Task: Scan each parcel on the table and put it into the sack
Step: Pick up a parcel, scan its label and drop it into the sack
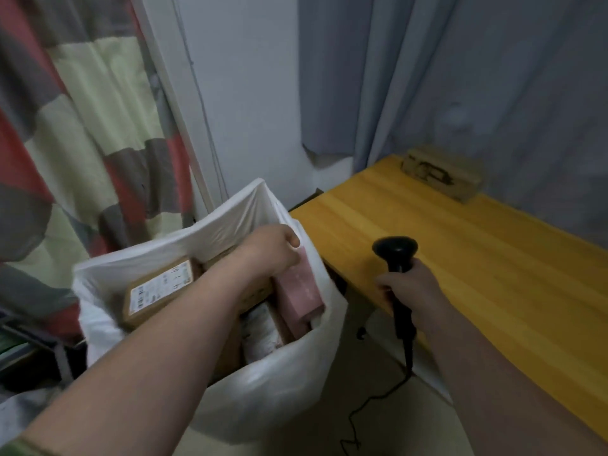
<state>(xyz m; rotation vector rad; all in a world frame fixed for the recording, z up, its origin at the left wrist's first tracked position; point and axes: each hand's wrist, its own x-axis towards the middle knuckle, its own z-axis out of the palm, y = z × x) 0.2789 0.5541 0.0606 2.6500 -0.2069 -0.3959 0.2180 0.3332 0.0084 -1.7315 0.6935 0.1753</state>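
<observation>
While the scanner (395,250) is clutched by the right hand (412,288), the parcel (301,292), seemingly light and stiff, is gripped top-end by the left hand (271,253), in the sack (263,393).

Left hand (274,250) grips pink parcel (301,292) — inside sack (263,393).

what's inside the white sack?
White sack holds a labelled brown box, a pink parcel gripped by the left hand, and a pale parcel. Forearm and these parcels hide anything beneath.
</observation>
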